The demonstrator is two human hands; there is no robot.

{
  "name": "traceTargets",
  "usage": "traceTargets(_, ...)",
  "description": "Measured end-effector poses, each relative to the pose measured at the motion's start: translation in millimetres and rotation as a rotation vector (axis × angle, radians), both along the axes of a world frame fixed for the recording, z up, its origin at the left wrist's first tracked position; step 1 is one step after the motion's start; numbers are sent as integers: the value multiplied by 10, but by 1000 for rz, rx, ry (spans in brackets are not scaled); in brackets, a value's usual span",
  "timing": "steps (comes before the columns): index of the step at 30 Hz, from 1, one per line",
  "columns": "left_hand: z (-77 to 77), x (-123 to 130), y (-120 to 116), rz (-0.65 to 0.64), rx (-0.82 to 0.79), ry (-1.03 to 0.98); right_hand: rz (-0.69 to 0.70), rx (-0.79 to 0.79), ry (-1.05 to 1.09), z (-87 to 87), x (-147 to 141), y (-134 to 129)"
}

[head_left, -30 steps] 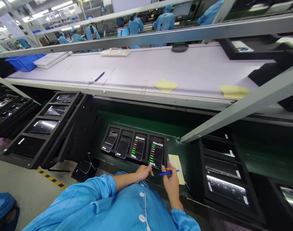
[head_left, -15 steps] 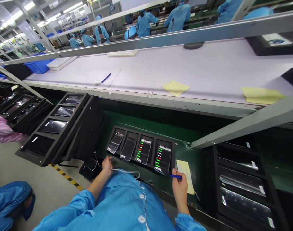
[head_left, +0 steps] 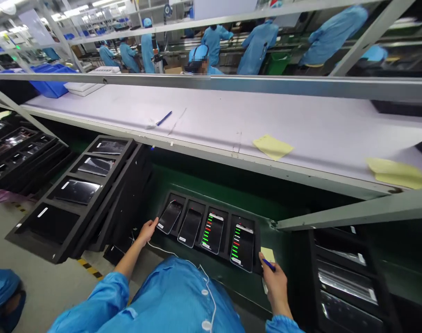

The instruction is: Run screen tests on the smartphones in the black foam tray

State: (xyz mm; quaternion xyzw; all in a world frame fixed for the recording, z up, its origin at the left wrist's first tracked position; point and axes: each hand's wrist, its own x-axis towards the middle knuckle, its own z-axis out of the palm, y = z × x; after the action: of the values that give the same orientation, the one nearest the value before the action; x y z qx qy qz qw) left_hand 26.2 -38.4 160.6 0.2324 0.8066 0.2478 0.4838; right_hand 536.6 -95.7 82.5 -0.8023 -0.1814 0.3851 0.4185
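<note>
A black foam tray [head_left: 227,213] lies on the green bench with several phones in its slots. Two of them, the right phone [head_left: 242,247] and the phone beside it [head_left: 213,233], show lit green, red and white lines; the two phones on the left look dark. At the tray's left end, my left hand [head_left: 148,231] has its fingers closed on the edge. My right hand [head_left: 275,280] is closed around a blue pen [head_left: 268,264], its fingertips against the tray's right end. Part of a yellow paper [head_left: 267,254] shows behind that hand. A white cord [head_left: 162,250] runs across my blue coat.
Stacked black trays with phones [head_left: 77,190] stand on the left, and another phone tray [head_left: 348,277] on the right. A white shelf [head_left: 204,111] spans above, bearing a pen [head_left: 164,118] and yellow notes [head_left: 272,147]. A slanted metal post [head_left: 353,209] crosses at right. Several people work beyond.
My left hand has moved onto the tray's left edge, away from the cord. My right hand, still with the pen, has come to the tray's right edge. The camera view has shifted.
</note>
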Motion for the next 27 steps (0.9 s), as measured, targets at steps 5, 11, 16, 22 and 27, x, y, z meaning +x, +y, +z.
traceTargets(5,272,-218,317,-25,162,-241,-78,-78,208,402,-32,138)
traceTargets(11,551,-131,768,74,258,-391,-123,-100,239,815,-28,326)
traceTargets(16,729,-175,862,-1,112,-397,-44,-69,249,931,-164,304)
traceTargets(22,874,-105,611,13,142,-445,-7,169,80,1023,-119,-51)
traceTargets(27,792,467,252,-31,4,-511,-195,306,168,1071,628,-754)
